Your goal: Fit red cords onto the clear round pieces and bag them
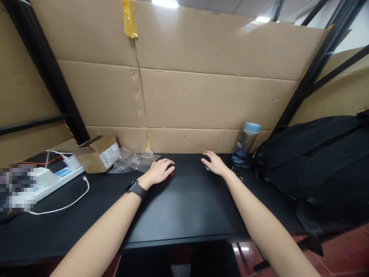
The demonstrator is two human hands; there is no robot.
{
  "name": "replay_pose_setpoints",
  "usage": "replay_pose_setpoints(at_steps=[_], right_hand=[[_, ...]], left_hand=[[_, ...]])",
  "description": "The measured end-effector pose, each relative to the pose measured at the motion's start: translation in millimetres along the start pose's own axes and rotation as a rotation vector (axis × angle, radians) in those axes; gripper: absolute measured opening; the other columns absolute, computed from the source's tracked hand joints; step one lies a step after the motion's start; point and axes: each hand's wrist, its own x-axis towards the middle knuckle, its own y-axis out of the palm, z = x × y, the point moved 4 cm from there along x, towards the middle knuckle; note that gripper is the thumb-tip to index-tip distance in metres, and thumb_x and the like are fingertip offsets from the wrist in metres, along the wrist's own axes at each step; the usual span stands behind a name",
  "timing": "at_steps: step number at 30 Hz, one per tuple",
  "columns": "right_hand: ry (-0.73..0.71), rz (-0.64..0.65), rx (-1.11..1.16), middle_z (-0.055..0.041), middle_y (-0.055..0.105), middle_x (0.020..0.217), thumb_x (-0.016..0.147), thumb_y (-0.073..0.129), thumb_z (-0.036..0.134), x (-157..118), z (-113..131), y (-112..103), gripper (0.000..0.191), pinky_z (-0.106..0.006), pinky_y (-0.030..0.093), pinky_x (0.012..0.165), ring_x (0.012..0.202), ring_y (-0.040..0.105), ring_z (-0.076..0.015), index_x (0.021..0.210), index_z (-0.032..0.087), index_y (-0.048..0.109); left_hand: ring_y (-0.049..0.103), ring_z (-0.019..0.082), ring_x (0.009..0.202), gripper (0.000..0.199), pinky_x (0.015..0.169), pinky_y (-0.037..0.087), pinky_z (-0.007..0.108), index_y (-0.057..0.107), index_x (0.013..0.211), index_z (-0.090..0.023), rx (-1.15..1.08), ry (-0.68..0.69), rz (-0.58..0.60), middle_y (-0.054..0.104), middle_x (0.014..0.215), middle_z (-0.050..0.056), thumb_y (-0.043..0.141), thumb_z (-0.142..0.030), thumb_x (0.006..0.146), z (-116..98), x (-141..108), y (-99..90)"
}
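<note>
My left hand point(160, 170), a dark watch on its wrist, rests over the black table point(184, 207) with its fingers apart. A small red thing point(170, 175) shows partly from under it; the rest is hidden. Just beyond that hand lies crumpled clear plastic point(135, 159). My right hand point(215, 162) is spread over the table's back part, and a small shiny thing point(207, 167) peeks out below its fingers, too covered to name. Right of it stands a bottle point(243, 144) with a light blue lid.
An open cardboard box point(99, 156) sits at the back left beside a white power strip point(62, 175) and a white cable point(72, 206). A black backpack point(314, 165) fills the right side. Cardboard panels point(184, 100) stand behind the table, between black metal posts.
</note>
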Motion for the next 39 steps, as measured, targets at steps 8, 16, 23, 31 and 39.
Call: replay_pose_setpoints(at_steps=[8,16,23,31,39], right_hand=[[0.075,0.274,-0.151,-0.0162,0.036,0.162,0.098,0.042,0.061,4,2,38,0.07,-0.048,0.03,0.119,0.15,0.033,-0.0331,0.151,0.015,0.046],[0.076,0.259,-0.125,-0.0166,0.038,0.161,0.097,0.046,0.058,3,1,36,0.067,-0.051,0.033,0.117,0.148,0.035,-0.0337,0.149,0.016,0.049],[0.061,0.251,-0.048,-0.0163,0.055,0.147,0.085,0.067,0.037,2,-4,17,0.063,-0.04,0.039,0.114,0.135,0.053,-0.0307,0.143,0.016,0.057],[0.041,0.228,-0.048,-0.0151,0.066,0.134,0.078,0.068,0.016,-4,-2,0,0.056,-0.033,0.045,0.107,0.121,0.064,-0.029,0.134,0.014,0.063],[0.145,0.167,-0.012,-0.0129,0.076,0.111,0.07,0.077,0.022,-3,-9,-4,0.058,-0.03,0.052,0.089,0.1,0.073,-0.0264,0.127,0.015,0.067]], left_hand=[[0.036,0.032,0.148,0.059,0.118,0.031,0.049,0.051,0.147,-0.027,0.031,-0.015,0.15,0.042,0.159,0.013,0.048,-0.056,0.095,0,-1,28.3],[0.035,0.032,0.149,0.059,0.119,0.03,0.05,0.052,0.146,-0.026,0.014,-0.017,0.163,0.041,0.16,0.013,0.05,-0.053,0.094,0,-1,25.0],[0.034,0.032,0.149,0.059,0.12,0.029,0.049,0.051,0.148,-0.026,0.023,-0.015,0.176,0.04,0.16,0.013,0.049,-0.052,0.095,-2,-2,24.5],[0.036,0.032,0.149,0.059,0.119,0.031,0.048,0.052,0.147,-0.024,0.043,-0.012,0.181,0.042,0.159,0.014,0.047,-0.052,0.095,-6,-3,21.0],[0.035,0.033,0.149,0.059,0.119,0.031,0.049,0.051,0.148,-0.024,0.04,-0.006,0.176,0.04,0.16,0.014,0.048,-0.052,0.095,-3,-2,22.9]])
